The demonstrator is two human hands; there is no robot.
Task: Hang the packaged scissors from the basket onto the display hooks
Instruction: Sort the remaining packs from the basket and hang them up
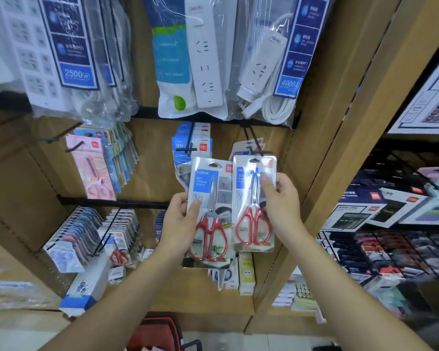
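Forearms (107,307): both raised from the bottom edge toward the shelf display.
Basket (157,330): red, on the floor below the arms; contents cannot be made out.
Left hand (180,221): grips the left pack (209,211) by its left edge, thumb on the front, fingers behind.
Right hand (281,198): pinches the right pack (254,201) at its right edge, thumb pressed on the clear front.
Packs: red-handled scissors, held upright and side by side in front of the wooden panel, neither yet hung.
Right hook (255,145): black wire, already carrying similar packs. Its tip sits just above the hang-hole of the right pack.
Left hook (188,145): carries blue-carded goods, above the left pack.
Power strips (205,54): bagged, hanging on the row above.
Step in hand: apparently lining up the right pack with the right hook.
Next move: raise the pack until the hole meets the hook tip, then push it back along the wire. The left pack waits its turn.
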